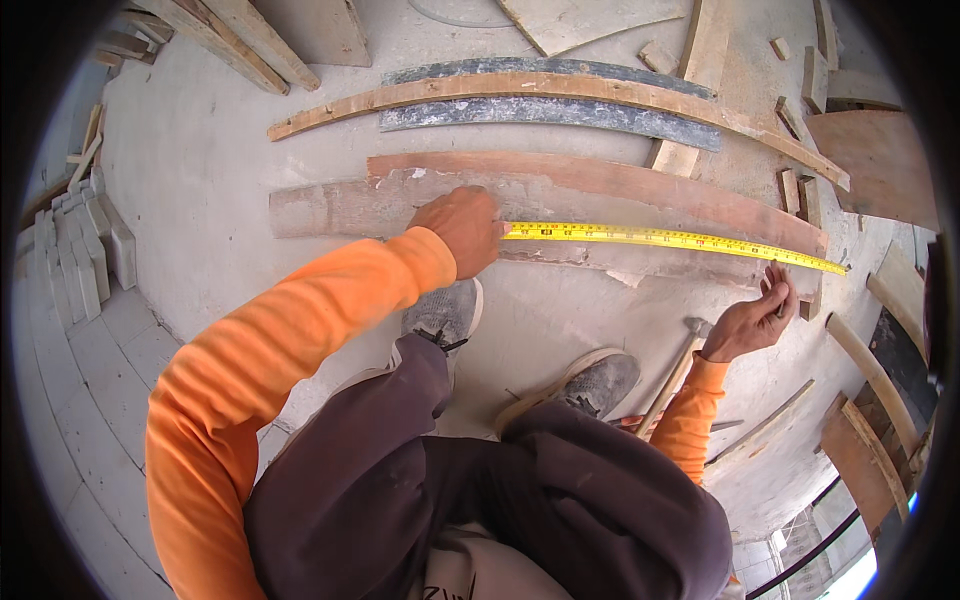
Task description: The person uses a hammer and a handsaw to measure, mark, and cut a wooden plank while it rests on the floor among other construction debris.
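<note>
My left hand (462,230) is closed around the body of a tape measure, mostly hidden in the fist. Its yellow blade (640,236) runs out to the right across a worn, reddish wooden plank (330,208). The blade's far tip reaches past the plank's right end. My right hand (748,318) is just below the blade near that end, fingers bent together. Something thin and dark seems to be pinched in them, too small to name. A second reddish board (590,178) lies along the plank's far side.
A hammer (672,380) lies by my right forearm, with red-handled pliers or a similar tool (632,422) beside it. Beyond the planks rest a long wooden batten (520,86) and grey-blue boards (550,113). Offcuts (880,150) lie right; stacked white tiles (85,250) stand left.
</note>
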`<state>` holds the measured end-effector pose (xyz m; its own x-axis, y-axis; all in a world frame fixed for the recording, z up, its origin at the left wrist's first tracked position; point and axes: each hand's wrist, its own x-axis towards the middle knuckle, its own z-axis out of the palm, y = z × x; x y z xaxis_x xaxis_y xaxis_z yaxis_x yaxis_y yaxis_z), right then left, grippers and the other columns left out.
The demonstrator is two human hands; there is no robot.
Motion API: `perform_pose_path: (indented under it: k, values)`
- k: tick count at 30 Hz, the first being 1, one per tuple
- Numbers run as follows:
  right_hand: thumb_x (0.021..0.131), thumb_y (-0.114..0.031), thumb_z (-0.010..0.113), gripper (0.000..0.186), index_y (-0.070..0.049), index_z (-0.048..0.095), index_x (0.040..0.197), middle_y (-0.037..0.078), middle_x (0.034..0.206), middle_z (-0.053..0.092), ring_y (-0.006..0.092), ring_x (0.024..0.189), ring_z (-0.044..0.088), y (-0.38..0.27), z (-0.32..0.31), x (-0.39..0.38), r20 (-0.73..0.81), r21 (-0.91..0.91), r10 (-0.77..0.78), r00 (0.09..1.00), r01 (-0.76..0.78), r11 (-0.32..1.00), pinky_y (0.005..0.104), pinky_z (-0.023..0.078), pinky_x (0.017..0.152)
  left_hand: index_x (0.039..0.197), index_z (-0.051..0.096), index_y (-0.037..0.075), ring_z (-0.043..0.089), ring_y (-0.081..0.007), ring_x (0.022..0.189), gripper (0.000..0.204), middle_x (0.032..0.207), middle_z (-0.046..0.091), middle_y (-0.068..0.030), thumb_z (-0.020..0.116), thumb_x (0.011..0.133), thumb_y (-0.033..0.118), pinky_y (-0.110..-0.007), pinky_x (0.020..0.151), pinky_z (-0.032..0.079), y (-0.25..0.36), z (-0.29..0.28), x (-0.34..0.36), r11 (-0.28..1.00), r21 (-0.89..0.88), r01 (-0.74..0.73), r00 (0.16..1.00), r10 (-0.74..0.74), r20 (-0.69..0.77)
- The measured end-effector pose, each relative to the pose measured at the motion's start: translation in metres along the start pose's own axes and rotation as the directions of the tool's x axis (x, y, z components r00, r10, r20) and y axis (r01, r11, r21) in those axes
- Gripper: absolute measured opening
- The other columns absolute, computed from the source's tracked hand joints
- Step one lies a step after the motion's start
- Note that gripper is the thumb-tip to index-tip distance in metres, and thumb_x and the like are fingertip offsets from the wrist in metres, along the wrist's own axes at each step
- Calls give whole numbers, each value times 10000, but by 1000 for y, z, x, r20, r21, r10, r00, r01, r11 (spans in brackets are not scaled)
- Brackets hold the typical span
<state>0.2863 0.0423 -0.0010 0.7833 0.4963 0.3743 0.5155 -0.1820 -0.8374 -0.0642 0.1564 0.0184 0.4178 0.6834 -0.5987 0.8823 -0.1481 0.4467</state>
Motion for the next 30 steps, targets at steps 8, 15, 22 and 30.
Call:
perform_pose_path:
  k: [8, 15, 22, 30]
  values:
    - [1010, -573, 455, 871, 117, 214, 1485, 307, 1490, 357, 342, 1403, 402, 4, -83, -12, 72, 659, 786, 614, -621, 424, 442, 340, 1184, 871, 684, 11, 610, -432, 936, 253, 943, 652, -234, 568, 939, 225, -520, 856, 480, 33, 44, -54, 988, -102, -114, 963, 135, 232]
    - [1061, -288, 500, 494, 83, 417, 1377, 183, 1290, 552, 247, 1201, 564, 91, -139, 9, 183, 668, 732, 656, -629, 396, 345, 505, 1036, 886, 671, -1, 609, -443, 957, 247, 973, 654, -256, 523, 919, 194, -537, 879, 474, 33, 60, -55, 985, 29, -169, 874, 137, 466]
    - [1072, -275, 480, 360, 23, 507, 1271, 115, 1162, 595, 207, 1056, 584, 103, -169, -4, 219, 649, 693, 687, -633, 422, 337, 518, 878, 883, 652, -7, 615, -455, 928, 211, 968, 649, -272, 519, 874, 156, -538, 866, 473, 41, 67, -52, 982, -5, -191, 841, 166, 514]
    - [1061, -267, 510, 302, 3, 562, 1185, 90, 1052, 625, 197, 959, 607, 58, -153, -32, 267, 569, 723, 637, -710, 415, 325, 509, 880, 1178, 541, 43, 653, -413, 954, 331, 991, 676, -249, 528, 873, 171, -506, 865, 487, 66, 44, -66, 989, -145, -26, 829, 103, 550]
